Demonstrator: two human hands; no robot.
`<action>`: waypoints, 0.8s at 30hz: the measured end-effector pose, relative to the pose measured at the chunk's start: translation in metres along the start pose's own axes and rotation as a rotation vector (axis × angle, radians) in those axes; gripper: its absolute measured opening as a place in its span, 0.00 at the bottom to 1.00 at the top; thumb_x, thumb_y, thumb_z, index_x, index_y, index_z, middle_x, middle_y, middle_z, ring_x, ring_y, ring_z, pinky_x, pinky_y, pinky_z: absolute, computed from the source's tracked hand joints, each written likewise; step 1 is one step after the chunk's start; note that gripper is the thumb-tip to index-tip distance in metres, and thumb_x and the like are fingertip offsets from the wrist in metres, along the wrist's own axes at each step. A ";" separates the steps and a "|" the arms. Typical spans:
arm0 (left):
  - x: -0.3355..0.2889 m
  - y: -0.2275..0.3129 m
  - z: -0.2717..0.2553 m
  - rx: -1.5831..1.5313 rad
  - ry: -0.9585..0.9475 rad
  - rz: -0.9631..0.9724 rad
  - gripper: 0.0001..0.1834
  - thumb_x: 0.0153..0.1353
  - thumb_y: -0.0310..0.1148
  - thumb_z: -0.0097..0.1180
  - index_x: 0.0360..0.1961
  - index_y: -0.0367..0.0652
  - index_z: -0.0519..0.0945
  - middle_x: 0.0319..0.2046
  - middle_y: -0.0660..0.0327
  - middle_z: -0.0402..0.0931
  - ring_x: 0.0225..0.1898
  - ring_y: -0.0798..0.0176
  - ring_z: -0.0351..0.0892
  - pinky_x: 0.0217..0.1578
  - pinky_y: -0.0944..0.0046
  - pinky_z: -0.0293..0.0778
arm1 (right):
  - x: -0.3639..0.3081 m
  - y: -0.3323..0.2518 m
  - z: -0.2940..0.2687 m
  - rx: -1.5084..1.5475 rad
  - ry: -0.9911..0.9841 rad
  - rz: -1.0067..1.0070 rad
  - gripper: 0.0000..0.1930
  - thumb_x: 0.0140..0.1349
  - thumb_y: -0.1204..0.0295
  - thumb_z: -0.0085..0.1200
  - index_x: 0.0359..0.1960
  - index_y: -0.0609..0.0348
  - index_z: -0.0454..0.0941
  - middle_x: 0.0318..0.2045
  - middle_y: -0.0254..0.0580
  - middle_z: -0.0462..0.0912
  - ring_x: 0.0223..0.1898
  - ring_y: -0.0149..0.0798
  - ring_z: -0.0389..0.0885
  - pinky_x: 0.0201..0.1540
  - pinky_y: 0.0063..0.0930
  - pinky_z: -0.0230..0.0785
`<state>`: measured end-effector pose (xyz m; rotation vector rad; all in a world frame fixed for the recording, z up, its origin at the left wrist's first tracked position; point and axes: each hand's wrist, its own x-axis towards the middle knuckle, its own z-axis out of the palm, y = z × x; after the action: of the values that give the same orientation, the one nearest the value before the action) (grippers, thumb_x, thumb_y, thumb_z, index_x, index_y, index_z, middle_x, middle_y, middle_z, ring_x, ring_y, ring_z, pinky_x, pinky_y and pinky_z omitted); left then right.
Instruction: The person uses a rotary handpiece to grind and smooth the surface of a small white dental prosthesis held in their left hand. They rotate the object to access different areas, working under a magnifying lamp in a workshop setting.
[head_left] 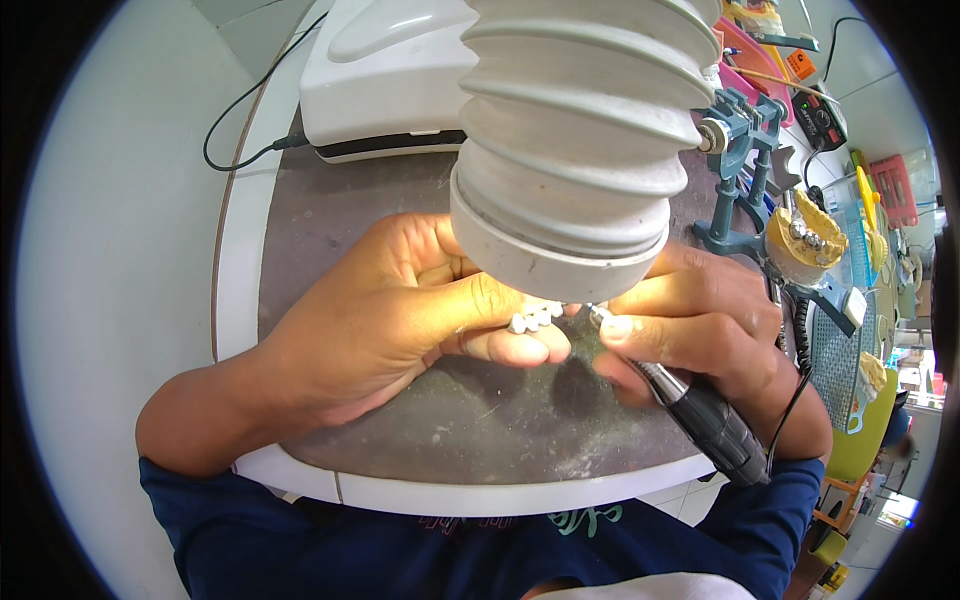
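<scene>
Between the thumb and fingers of my left hand (430,300) is a small whitish dental bridge (534,319), a row of several tooth shapes. My right hand (700,320) is closed round a black and silver rotary handpiece (700,410), its metal nose pointing left at the bridge. The handpiece tip lies very near the bridge's right end; whether they touch I cannot tell. Above both hands hangs a wide ribbed white suction hose (575,150), whose rim hides part of the fingers and the bridge's upper side. Bright light falls on the fingertips.
A white machine (390,80) stands at the back left, its black cable running off leftward. At the right are a blue-grey articulator (740,150), a yellowish dental cast (805,245) with metal teeth, and a blue basket (840,350). Pale dust marks the grey worktop (500,430).
</scene>
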<state>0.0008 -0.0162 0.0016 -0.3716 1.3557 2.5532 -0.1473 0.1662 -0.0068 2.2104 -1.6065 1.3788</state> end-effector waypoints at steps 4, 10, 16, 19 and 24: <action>0.000 -0.001 0.001 -0.002 0.013 0.018 0.19 0.66 0.28 0.53 0.55 0.29 0.70 0.43 0.51 0.75 0.38 0.63 0.81 0.34 0.71 0.81 | 0.002 -0.003 -0.003 -0.016 -0.025 0.024 0.14 0.45 0.76 0.71 0.33 0.65 0.80 0.28 0.47 0.82 0.34 0.51 0.86 0.37 0.37 0.82; -0.003 0.002 0.003 0.002 0.036 0.012 0.18 0.66 0.25 0.52 0.56 0.31 0.70 0.44 0.51 0.76 0.36 0.61 0.82 0.34 0.70 0.81 | 0.000 -0.003 0.000 0.007 0.015 0.034 0.13 0.45 0.77 0.70 0.33 0.64 0.80 0.27 0.46 0.81 0.36 0.51 0.86 0.39 0.39 0.82; -0.001 -0.005 0.006 0.175 0.093 0.097 0.15 0.66 0.26 0.52 0.52 0.32 0.73 0.42 0.54 0.78 0.38 0.63 0.83 0.37 0.70 0.82 | -0.003 0.000 -0.001 -0.090 0.072 0.032 0.11 0.46 0.77 0.68 0.31 0.61 0.79 0.26 0.45 0.80 0.34 0.48 0.86 0.37 0.35 0.81; 0.002 -0.009 0.007 0.175 0.103 0.161 0.13 0.66 0.27 0.52 0.50 0.32 0.75 0.41 0.56 0.78 0.38 0.65 0.83 0.37 0.71 0.82 | -0.001 -0.001 -0.005 -0.148 0.071 0.013 0.10 0.46 0.77 0.66 0.31 0.61 0.79 0.26 0.44 0.80 0.31 0.45 0.85 0.32 0.31 0.79; 0.002 -0.013 0.008 0.282 0.169 0.207 0.13 0.67 0.29 0.52 0.49 0.34 0.77 0.42 0.58 0.78 0.35 0.68 0.81 0.31 0.73 0.78 | -0.003 -0.021 -0.018 -0.104 0.023 0.147 0.09 0.49 0.77 0.65 0.31 0.64 0.78 0.27 0.45 0.82 0.31 0.45 0.86 0.31 0.30 0.78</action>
<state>0.0018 -0.0022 -0.0052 -0.4214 1.8782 2.4814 -0.1412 0.1871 0.0107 2.0486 -1.8201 1.3165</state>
